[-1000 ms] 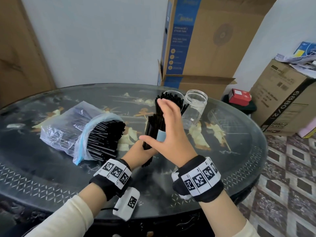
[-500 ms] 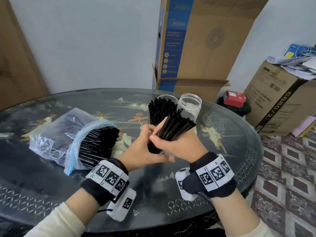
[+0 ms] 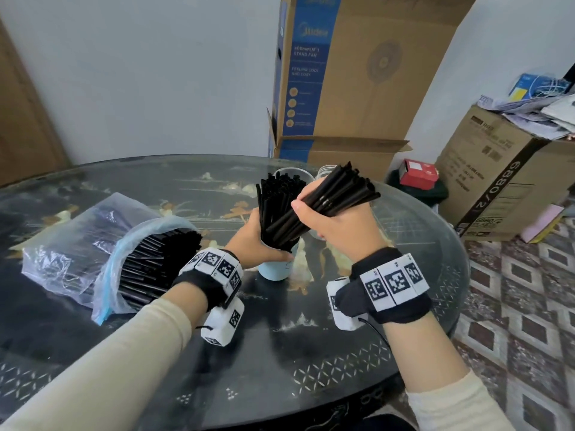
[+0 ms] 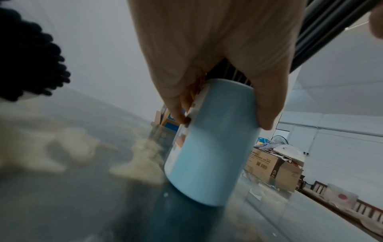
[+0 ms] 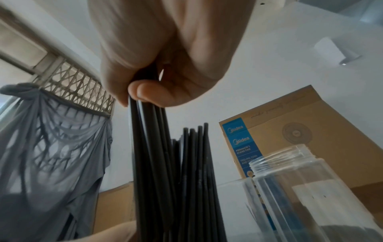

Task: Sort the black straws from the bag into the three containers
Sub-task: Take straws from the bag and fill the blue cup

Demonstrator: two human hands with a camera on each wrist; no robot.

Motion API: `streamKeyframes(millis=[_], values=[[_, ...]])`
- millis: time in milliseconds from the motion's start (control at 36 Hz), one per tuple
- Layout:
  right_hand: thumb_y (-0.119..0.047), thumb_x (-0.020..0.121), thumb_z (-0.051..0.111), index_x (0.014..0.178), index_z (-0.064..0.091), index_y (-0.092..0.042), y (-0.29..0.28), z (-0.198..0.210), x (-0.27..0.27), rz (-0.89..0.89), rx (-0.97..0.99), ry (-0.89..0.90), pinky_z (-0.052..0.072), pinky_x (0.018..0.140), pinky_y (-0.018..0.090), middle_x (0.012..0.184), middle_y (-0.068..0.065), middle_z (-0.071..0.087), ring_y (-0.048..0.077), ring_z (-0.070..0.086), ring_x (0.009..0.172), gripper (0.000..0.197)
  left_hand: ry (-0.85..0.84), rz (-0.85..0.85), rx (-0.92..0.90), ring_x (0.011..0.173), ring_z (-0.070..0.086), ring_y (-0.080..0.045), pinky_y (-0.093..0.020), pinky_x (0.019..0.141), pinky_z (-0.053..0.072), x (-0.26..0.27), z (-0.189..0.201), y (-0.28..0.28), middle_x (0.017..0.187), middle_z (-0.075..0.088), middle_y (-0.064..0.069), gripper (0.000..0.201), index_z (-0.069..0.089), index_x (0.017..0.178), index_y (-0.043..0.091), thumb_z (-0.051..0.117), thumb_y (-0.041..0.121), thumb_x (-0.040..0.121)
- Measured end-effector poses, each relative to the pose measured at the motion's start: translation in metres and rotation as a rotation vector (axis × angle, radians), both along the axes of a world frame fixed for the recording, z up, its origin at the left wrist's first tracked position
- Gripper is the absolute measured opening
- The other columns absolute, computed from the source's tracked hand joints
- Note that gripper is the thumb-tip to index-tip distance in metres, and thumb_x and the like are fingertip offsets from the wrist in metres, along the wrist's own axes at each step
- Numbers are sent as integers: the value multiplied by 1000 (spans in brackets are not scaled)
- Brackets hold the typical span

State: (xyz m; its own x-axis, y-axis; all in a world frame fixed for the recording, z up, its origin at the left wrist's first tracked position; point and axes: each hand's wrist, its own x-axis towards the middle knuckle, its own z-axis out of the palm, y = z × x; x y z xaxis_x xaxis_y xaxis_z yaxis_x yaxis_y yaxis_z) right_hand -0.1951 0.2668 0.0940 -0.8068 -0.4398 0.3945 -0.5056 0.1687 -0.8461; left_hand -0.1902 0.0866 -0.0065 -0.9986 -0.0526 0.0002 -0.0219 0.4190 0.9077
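My left hand (image 3: 252, 241) grips a light-blue cup (image 3: 275, 270) that stands on the glass table (image 3: 311, 353); the left wrist view shows fingers and thumb curled round the cup (image 4: 211, 147). Black straws (image 3: 273, 206) stand upright in it. My right hand (image 3: 336, 222) grips a second bundle of black straws (image 3: 339, 194), tilted up to the right, its lower ends at the cup's mouth. From the right wrist, that bundle (image 5: 149, 147) runs out of my fist. A clear bag (image 3: 77, 244) with many black straws (image 3: 155, 262) lies open at the left.
A clear cup (image 3: 300, 175) and a clear jar (image 3: 325, 171) stand just behind the blue cup; the jar (image 5: 300, 188) is close beside my right hand. Cardboard boxes (image 3: 357, 73) rise behind the table, and another box (image 3: 504, 172) stands on the floor at right.
My right hand, laid flat on the straw tops a second ago, now grips a bundle and has tilted it to the right. My left hand stays round the cup.
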Motion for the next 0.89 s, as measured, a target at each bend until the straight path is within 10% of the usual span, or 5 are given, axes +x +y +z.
streamKeyframes(millis=[139,278,611,750,889], values=[[-25,81,72,85,68,-19,-10,-10,-3,-33,65,73,52,88,40,86,-6,69,10,66,89,7,23,81,-16,106,52,-8,-25,86,40,5,-5,3,108,54,22,87,36,133,36,86,19,64],[-43,78,66,86,66,-21,-17,-24,-6,-4,183,69,52,84,28,85,-6,68,8,65,87,23,11,93,-14,96,51,7,-11,72,39,15,-3,0,104,55,25,76,41,121,41,86,19,64],[-44,80,69,88,64,-27,-27,-28,0,36,285,121,43,74,10,86,-10,67,1,63,86,19,-19,21,22,111,52,3,-19,90,42,32,-1,-4,118,57,23,94,41,134,33,92,37,55],[-46,78,65,93,67,-20,-30,-31,2,31,293,131,49,80,23,89,-7,68,7,64,89,29,-5,69,-1,113,52,-2,-24,92,42,31,1,-2,121,57,20,104,39,133,34,91,52,45],[-33,82,73,90,68,-18,-26,-32,3,11,294,108,50,80,22,90,-5,69,5,64,88,18,40,9,40,107,47,18,-6,82,38,37,6,-2,120,53,22,97,37,133,32,93,28,54]])
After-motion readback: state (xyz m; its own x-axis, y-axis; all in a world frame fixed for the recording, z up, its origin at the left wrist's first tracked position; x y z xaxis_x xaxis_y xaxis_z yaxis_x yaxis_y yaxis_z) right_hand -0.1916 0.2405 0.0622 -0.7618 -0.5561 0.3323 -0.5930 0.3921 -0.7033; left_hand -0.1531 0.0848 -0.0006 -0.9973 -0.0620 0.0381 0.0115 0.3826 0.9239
